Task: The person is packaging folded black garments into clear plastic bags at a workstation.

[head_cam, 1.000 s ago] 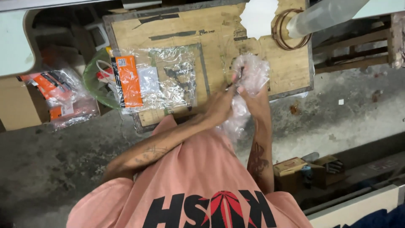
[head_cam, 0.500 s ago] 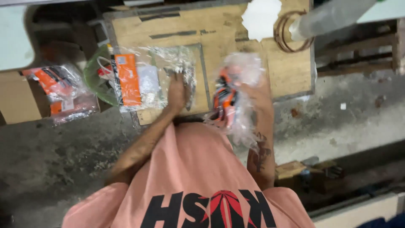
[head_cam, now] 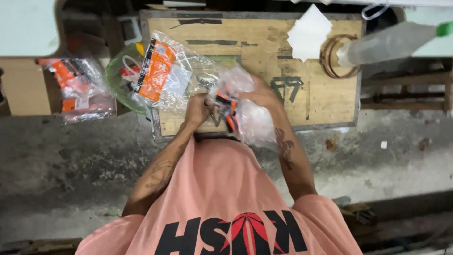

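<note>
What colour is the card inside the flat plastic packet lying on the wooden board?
Orange card, seen in the head view.
</note>
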